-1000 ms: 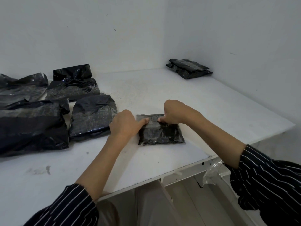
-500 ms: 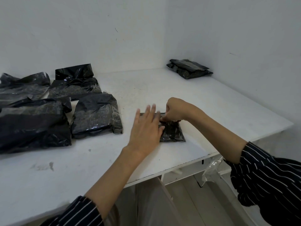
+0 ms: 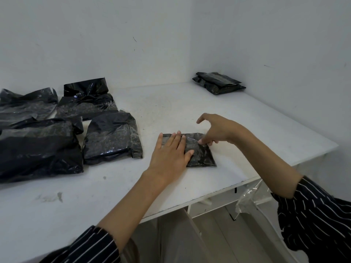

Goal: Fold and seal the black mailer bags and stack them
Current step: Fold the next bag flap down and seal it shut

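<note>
On the white table (image 3: 247, 130), near its front edge, lies a small folded black bag (image 3: 199, 156). The left hand (image 3: 169, 154) lies flat on it with straight fingers and hides the bag's left half. The right hand (image 3: 218, 130) touches the bag's far right corner with its lower fingertips while one finger points up, but it is hard to see if it pinches the bag or only touches it. A stack of black bags (image 3: 218, 83) sits in the far corner by the wall, and bigger black bags (image 3: 112, 139) lie on the left, some cut off by the picture's edge.
</note>
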{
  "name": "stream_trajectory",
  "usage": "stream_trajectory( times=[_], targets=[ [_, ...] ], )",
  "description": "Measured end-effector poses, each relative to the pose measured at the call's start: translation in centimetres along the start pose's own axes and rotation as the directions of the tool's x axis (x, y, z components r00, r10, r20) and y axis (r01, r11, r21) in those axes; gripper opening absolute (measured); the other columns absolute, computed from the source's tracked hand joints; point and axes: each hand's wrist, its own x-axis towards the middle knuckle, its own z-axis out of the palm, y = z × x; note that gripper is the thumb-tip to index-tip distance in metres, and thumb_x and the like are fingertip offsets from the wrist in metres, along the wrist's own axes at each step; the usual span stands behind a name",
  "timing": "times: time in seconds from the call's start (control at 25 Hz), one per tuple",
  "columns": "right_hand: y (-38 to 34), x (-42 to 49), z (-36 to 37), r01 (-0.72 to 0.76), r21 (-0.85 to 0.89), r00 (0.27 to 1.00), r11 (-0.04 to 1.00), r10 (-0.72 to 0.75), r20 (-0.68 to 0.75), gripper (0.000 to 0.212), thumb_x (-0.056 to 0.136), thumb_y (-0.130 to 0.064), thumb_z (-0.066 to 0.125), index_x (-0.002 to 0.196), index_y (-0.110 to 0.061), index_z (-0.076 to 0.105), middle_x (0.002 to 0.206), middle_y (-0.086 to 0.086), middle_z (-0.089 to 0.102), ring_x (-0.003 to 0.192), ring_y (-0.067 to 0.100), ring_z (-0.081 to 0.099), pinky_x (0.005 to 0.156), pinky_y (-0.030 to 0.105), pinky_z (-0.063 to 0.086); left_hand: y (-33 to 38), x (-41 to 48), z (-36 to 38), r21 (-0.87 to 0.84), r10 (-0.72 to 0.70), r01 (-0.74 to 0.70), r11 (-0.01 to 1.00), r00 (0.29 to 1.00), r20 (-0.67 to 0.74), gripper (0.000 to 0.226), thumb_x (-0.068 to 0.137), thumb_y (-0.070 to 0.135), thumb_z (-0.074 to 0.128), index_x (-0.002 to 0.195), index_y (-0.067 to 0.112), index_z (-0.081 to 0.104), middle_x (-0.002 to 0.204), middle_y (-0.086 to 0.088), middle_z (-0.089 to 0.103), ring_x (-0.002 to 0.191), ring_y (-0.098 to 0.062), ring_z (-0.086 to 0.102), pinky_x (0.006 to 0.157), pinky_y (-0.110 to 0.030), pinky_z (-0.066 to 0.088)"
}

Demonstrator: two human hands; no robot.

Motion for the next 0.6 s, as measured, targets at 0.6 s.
stream_trajectory(
  times=[0.6],
  targets=[
    [3.5, -0.5, -1.8, -0.08, 0.534, 0.995, 0.842, 0.04, 0.087, 0.014, 0.085, -0.003, 0.064, 0.095, 0.003, 0.07, 0.073, 0.005, 0.066, 0.058, 0.011, 0.057, 0.06, 0.023, 0.037, -2.8, 1.8, -1.6, 0.015, 0.214, -0.214, 0.977, 0.961, -0.178, 0.117, 0.051, 0.093, 0.036, 0.144, 0.025, 0.02, 0.122, -0.004, 0.039, 0.115, -0.022, 0.036, 0.109, -0.039, 0.019]
  ],
)
